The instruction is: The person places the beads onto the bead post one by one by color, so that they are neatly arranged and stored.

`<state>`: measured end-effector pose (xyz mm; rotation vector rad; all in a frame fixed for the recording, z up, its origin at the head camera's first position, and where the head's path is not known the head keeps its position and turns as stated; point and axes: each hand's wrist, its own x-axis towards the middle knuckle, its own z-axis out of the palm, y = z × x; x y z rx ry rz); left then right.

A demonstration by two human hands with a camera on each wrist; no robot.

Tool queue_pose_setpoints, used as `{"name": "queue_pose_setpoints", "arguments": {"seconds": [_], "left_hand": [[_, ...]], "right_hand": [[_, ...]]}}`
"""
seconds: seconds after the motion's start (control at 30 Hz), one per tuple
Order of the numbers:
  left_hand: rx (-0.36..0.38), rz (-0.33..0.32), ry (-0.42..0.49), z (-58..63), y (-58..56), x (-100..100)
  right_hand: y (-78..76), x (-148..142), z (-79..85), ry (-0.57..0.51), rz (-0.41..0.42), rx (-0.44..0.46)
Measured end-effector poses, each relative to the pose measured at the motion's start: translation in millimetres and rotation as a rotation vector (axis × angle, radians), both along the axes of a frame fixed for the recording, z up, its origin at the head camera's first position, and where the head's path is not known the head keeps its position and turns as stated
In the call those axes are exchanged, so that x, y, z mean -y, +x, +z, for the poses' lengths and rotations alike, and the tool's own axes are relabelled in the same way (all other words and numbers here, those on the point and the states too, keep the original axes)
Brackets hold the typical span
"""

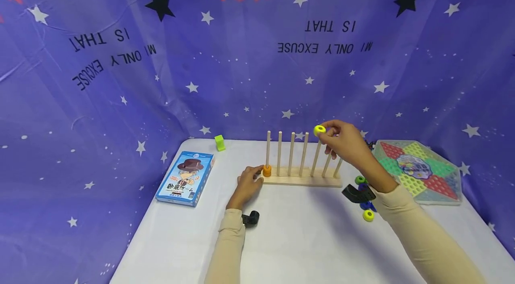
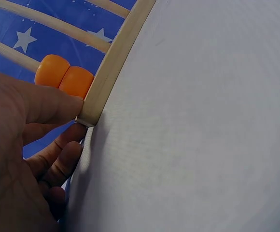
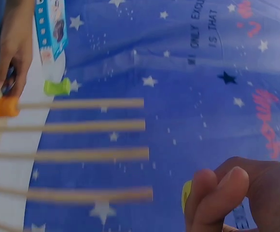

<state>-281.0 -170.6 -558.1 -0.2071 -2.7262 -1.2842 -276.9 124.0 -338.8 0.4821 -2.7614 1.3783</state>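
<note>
- The right hand (image 1: 345, 142), right of the centre of the head view, has its thumb and fingers clamped on a yellow ring (image 1: 319, 130), pinching it by its edge
- That yellow ring is held up near the top of the fifth peg from the left; whether it touches the peg, I cannot tell
- In the right wrist view the same ring shows only in part at the lower right, mostly behind the fingers
- The left hand (image 1: 248, 184), just below the centre of the head view, grips the left end of the wooden rack (image 1: 302, 181), its thumb pressed to the base beside the beads
- The wooden rack lies across the middle of the head view, its base on the white table (image 1: 297, 239) and seven pegs rising from it
- Two orange beads (image 2: 65, 76) sit stacked on the leftmost peg, down against the base
- At the right of the head view, partly under the right forearm, lie a green ring (image 1: 360, 180), some blue pieces (image 1: 365, 205) and a second yellow ring (image 1: 368, 215)
- A star-patterned game board (image 1: 414, 167) lies farther right
- Left of the rack are a blue box (image 1: 186, 178) and, above it in the frame, a lime-green block (image 1: 219, 142)
- A purple curtain (image 1: 249, 60) with stars and upside-down lettering fills the upper frame
</note>
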Motion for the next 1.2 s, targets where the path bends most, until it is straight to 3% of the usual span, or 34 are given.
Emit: {"name": "queue_pose_setpoints", "arguments": {"seconds": [0.27,0.43,1.03,1.2], "left_hand": [[-0.029,-0.002,-0.001,8.3,-1.9,-0.8],[-0.026,0.005,-0.004,10.2,-3.4,-1.0],[-0.009,0.010,-0.017,4.5,0.0,-2.0],[-0.002,0.008,-0.010,2.4,1.3,-2.9]], "right_hand": [[-21.1,58.7,8.4,-0.030,0.098,0.025],[-28.6,78.6,7.2,-0.039,0.116,0.039],[-28.7,87.4,-4.0,0.046,0.101,0.077],[-28.2,84.4,-8.0,0.013,0.113,0.075]]}}
